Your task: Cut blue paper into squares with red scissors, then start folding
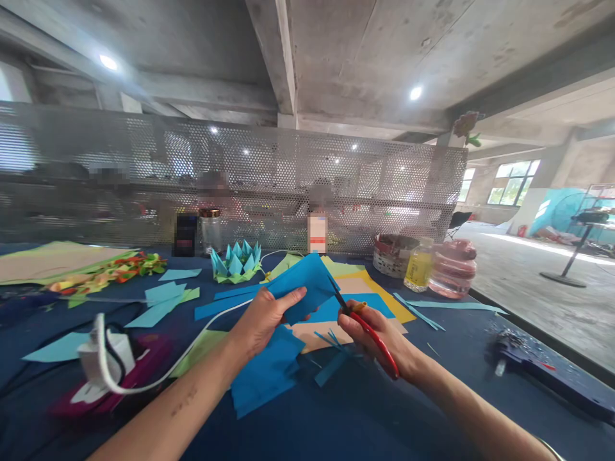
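A sheet of blue paper (pixel 314 282) is pinched in my left hand (pixel 269 314), its thumb lying on top. My right hand (pixel 368 326) grips red-handled scissors (pixel 377 342), whose dark blades meet the right edge of that paper. Below, on the table, lies a pile of cut blue paper (pixel 264 378). Thin blue paper strips (pixel 331 365) are scattered beside it, under the scissors. Behind my hands, larger peach and yellow sheets (pixel 358 282) lie stacked. A folded light-blue and green paper crown (pixel 236 264) stands behind and left of my left hand.
At left stand a power strip (pixel 144 368) with a white plug and cable. A glass jar (pixel 210 230) is at the back. To the right are a basket (pixel 394 256), a yellow bottle (pixel 418 266), a pink jug (pixel 451 275) and a dark glue gun-like tool (pixel 552 368). A perforated partition (pixel 269 166) lines the back.
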The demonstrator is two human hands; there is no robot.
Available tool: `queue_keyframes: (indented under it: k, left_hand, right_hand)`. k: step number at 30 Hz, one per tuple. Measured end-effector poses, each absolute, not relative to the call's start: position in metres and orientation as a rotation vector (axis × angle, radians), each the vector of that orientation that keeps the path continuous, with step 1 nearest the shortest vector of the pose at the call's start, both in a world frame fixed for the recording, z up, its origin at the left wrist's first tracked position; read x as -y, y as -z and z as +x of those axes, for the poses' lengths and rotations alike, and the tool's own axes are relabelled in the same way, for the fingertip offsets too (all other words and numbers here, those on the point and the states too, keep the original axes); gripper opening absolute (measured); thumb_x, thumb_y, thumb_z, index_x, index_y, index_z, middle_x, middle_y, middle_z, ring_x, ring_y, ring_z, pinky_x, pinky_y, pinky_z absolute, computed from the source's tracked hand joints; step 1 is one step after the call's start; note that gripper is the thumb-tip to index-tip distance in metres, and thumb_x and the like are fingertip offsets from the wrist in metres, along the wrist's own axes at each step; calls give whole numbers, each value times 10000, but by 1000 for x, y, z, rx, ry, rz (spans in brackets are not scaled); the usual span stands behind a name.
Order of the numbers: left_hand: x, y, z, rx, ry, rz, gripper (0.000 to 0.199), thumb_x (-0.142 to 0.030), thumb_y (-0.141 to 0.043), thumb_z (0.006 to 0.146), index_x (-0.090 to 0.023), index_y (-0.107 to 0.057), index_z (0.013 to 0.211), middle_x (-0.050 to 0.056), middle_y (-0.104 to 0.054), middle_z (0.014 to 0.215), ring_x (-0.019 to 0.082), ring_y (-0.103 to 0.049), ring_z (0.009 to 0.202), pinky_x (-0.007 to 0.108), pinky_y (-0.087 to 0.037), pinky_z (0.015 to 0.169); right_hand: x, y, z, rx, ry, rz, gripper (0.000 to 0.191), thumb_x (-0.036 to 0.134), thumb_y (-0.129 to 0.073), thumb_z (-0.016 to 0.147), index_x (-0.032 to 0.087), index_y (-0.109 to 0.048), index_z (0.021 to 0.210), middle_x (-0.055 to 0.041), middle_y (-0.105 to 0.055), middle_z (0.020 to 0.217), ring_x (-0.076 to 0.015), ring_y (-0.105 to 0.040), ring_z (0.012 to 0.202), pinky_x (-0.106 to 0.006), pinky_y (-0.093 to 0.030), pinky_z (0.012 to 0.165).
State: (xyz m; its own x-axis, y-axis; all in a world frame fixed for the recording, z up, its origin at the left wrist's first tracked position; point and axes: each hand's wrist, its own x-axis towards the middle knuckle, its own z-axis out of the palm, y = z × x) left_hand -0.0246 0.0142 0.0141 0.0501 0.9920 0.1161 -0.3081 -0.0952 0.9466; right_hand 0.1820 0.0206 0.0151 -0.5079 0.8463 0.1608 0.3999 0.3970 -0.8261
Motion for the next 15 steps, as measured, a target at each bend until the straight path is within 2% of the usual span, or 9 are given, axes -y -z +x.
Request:
queue_keyframes:
  k: [4,15]
  left_hand:
    - [-14,-14,-24,-884,-1367,1102,253,-355,-796,629,-118,-728,688,85,-749,770,255,-706,757,315,-576,684]
    - [-16,-12,-25,-872,-1355,1107,250,-360,-792,625,-125,-721,672,76,-745,755,255,-705,751,325,-569,698]
  right_hand:
    - [-19,-15,181,2079,-1013,-1079,471,647,-477,821,194,-414,710,58,-413,579,-79,-396,508,-222,-314,471]
    - [-19,-15,181,2064,-1063,-1042,465,640,-460,834,191,-414,722,55,-438,591,-68,-406,479,-212,-312,438]
